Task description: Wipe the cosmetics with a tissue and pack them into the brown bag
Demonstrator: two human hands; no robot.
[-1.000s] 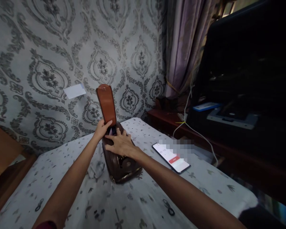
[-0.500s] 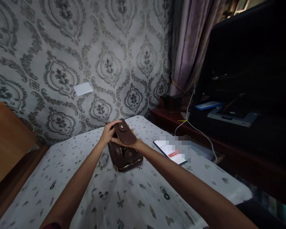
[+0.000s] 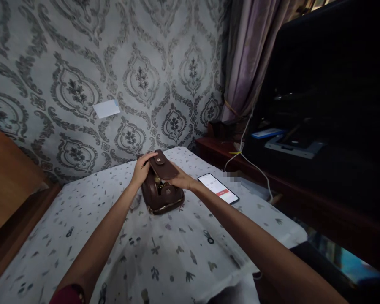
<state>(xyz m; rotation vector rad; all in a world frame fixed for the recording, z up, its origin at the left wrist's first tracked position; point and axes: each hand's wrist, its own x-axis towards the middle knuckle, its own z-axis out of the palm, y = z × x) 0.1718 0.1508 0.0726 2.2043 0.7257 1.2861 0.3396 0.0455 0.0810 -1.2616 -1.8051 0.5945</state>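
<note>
A brown leather bag [image 3: 173, 200] with a gold zip along its lower front edge stands on the patterned cloth. Gold-coloured items show in its opening. Over that opening is a brown leather flap or wallet [image 3: 166, 169] with a metal-studded tab; I cannot tell whether it is joined to the bag. My left hand [image 3: 142, 169] grips its upper left side, fingers over the far edge. From the right, my right hand [image 3: 180, 179] holds its lower right side, the fingers partly hidden beneath.
A phone [image 3: 218, 188] with a lit screen lies right of the bag on the patterned cloth [image 3: 164, 253]. A white cable [image 3: 256, 169] hangs by a dark screen [image 3: 319, 105]. At left is a brown board [image 3: 12, 181]; a papered wall [image 3: 139, 76] closes the back.
The view has shifted, moving the scene up and slightly left. The brown leather piece sits a little further back over the bag, and more of the gold-coloured items shows.
</note>
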